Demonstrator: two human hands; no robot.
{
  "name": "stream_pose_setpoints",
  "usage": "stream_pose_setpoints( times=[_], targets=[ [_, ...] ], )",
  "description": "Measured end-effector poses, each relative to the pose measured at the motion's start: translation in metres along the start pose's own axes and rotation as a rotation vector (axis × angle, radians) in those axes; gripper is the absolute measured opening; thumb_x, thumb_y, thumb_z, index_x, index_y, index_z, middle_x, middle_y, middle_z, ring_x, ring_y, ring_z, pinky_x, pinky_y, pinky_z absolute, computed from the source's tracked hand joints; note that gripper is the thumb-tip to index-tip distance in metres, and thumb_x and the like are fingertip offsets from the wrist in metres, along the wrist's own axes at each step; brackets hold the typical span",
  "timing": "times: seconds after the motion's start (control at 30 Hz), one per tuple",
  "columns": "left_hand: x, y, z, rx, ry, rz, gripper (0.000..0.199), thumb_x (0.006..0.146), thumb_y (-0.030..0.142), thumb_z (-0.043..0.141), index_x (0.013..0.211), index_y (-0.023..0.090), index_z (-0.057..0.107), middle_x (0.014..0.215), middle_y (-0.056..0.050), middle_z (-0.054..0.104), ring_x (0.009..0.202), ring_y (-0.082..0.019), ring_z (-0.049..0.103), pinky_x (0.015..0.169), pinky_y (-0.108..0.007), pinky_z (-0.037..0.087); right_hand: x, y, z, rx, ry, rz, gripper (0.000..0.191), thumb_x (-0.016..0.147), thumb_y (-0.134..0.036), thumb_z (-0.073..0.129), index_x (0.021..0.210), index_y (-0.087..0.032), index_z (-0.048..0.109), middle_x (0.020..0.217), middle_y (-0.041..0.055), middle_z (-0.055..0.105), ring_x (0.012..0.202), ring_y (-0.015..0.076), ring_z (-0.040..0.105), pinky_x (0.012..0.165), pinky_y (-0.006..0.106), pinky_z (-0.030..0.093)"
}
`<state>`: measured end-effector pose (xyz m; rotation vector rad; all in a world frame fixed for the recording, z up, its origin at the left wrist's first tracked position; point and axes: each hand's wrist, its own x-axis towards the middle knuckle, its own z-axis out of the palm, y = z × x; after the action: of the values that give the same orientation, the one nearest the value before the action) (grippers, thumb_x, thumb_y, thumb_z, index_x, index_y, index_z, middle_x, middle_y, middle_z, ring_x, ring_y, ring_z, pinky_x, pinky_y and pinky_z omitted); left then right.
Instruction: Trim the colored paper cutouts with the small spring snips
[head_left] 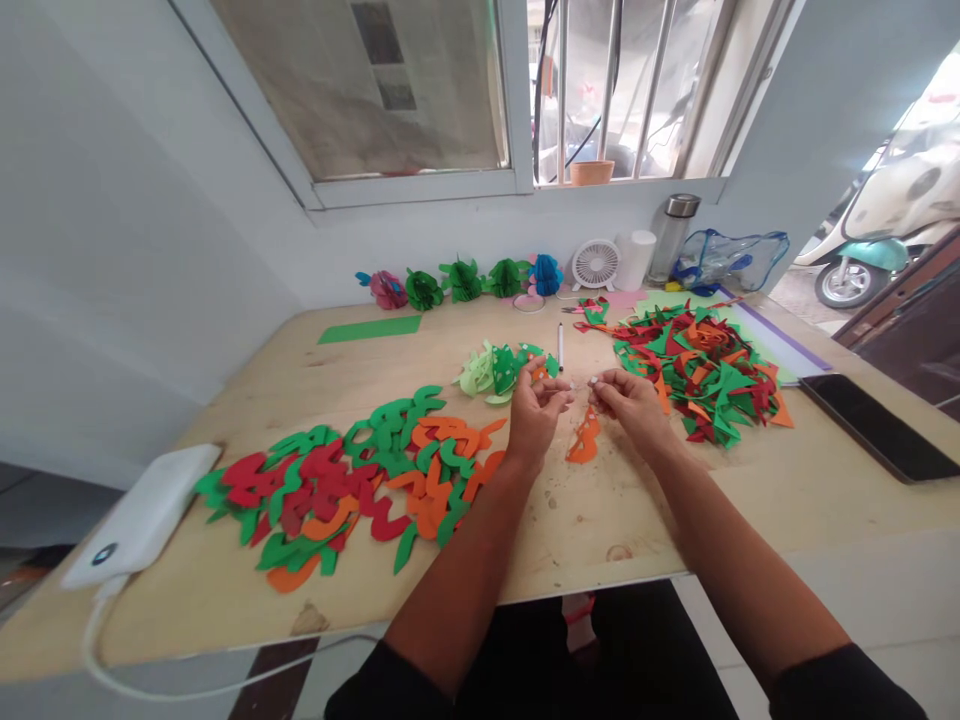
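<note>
Over the middle of the table my left hand (535, 408) and my right hand (627, 400) face each other, a small gap apart. Thumb and index finger of the right hand pinch a tiny white piece (593, 380). My left hand's fingers are pinched together too, with something small and pale at their tips that I cannot make out. Just below the hands lies an orange paper cutout (583, 440) with a wavy edge. Light green paper cutouts (475, 371) and a dark green dotted one (504, 370) lie beyond my left hand. A white pen (560, 347) lies behind the hands.
Red, green and orange cutouts (322, 485) spread at left; a heap of paper scraps (705, 365) sits at right beside a phone (885, 425). Paper figures (461, 281), a small fan (596, 265) and a bottle (671, 240) line the wall. A corded white device (146, 515) stands near left.
</note>
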<state>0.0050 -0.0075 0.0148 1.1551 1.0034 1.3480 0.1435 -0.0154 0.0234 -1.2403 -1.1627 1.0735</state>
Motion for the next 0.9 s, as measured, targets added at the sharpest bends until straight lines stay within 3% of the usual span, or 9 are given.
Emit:
stream_pose_setpoints(
  times=[0.2, 0.33, 0.6, 0.9],
  targets=[
    [-0.008, -0.009, -0.002, 0.435, -0.249, 0.161, 0.084, 0.062, 0.018, 0.069, 0.137, 0.025, 0.031, 0.117, -0.01, 0.053, 0.072, -0.011, 0.057, 0.062, -0.025, 0.05, 0.002, 0.003, -0.003, 0.058, 0.013, -0.003, 0.023, 0.065, -0.04, 0.065, 0.069, -0.019, 0.056, 0.056, -0.0023, 0.058, 0.049, 0.0095, 0.048, 0.048, 0.023, 0.04],
    [-0.013, -0.009, -0.003, 0.634, -0.324, 0.227, 0.085, 0.063, 0.006, 0.061, 0.139, 0.029, 0.032, 0.124, -0.01, 0.051, 0.076, -0.014, 0.057, 0.066, -0.029, 0.051, 0.002, 0.002, -0.003, 0.065, 0.026, -0.005, 0.024, 0.067, -0.042, 0.065, 0.068, -0.019, 0.055, 0.056, -0.0024, 0.057, 0.048, 0.0088, 0.046, 0.047, 0.022, 0.038],
    [-0.009, -0.003, -0.002, 0.694, -0.207, 0.31, 0.083, 0.063, -0.007, 0.042, 0.139, 0.025, 0.032, 0.12, -0.01, 0.054, 0.1, -0.019, 0.058, 0.08, -0.031, 0.05, 0.004, 0.005, -0.004, -0.035, 0.052, -0.016, 0.023, 0.068, -0.042, 0.063, 0.07, -0.019, 0.057, 0.059, 0.0001, 0.059, 0.05, 0.0108, 0.05, 0.047, 0.023, 0.041],
    [-0.011, 0.002, -0.003, 0.746, 0.011, 0.464, 0.071, 0.073, 0.0, 0.045, 0.138, 0.026, 0.035, 0.115, -0.009, 0.056, 0.09, -0.018, 0.058, 0.077, -0.03, 0.05, -0.003, -0.004, 0.0, -0.026, -0.021, -0.114, 0.024, 0.073, -0.043, 0.061, 0.077, -0.019, 0.057, 0.073, 0.0015, 0.063, 0.051, 0.009, 0.05, 0.05, 0.024, 0.044]
  ],
)
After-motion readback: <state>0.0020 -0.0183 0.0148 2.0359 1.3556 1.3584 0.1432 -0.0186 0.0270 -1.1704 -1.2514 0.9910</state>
